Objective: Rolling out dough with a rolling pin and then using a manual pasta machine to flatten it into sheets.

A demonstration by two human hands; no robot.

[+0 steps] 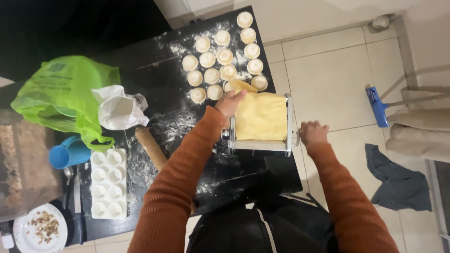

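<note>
A metal pasta roller (288, 122) stands at the right edge of the black table (154, 70). A yellow dough sheet (261, 116) lies over its top. My left hand (229, 102) holds the far left corner of that sheet. My right hand (313, 133) is closed around the crank handle on the machine's right side, over the tiled floor. Several small round dough discs (219, 57) lie in rows on the floured tabletop just beyond the machine. Both arms wear rust-orange sleeves.
A wooden rolling pin (151, 147) lies left of my left arm. Farther left are a white mould tray (108, 183), a blue cup (68, 152), a green plastic bag (65, 93), crumpled white paper (118, 109) and a plate of crumbs (40, 228). A grey cloth (397, 179) and blue floor brush (377, 106) lie on the floor.
</note>
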